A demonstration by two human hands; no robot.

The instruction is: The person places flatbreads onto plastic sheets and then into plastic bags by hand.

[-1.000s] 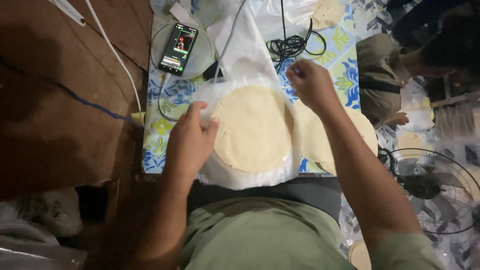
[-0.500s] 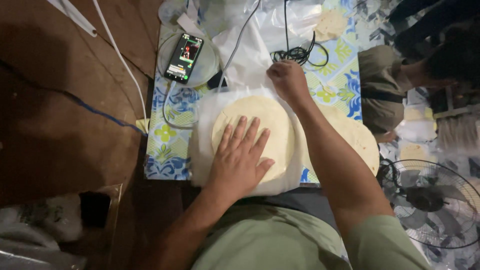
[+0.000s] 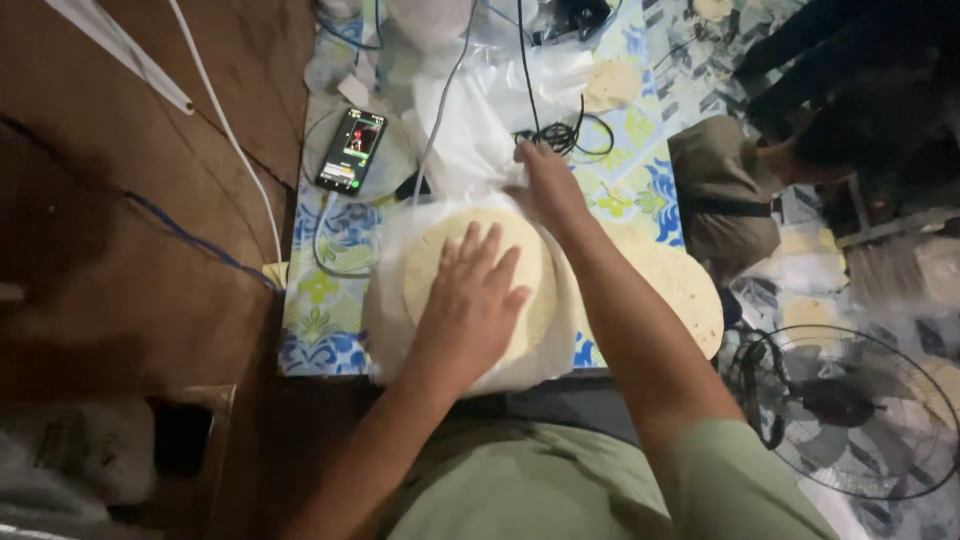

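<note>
Left hand (image 3: pixel 470 300) lies spread flat on the round flatbread (image 3: pixel 478 282) at frame centre while the right hand (image 3: pixel 548 185) pinches the clear plastic sheet (image 3: pixel 470 140) at its upper edge, the wrapping seemingly only begun, with another flatbread (image 3: pixel 680 285) bare at right.

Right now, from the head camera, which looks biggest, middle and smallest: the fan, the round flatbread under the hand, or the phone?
1. Fan, though it is partly cut off.
2. Flatbread.
3. Phone.
</note>
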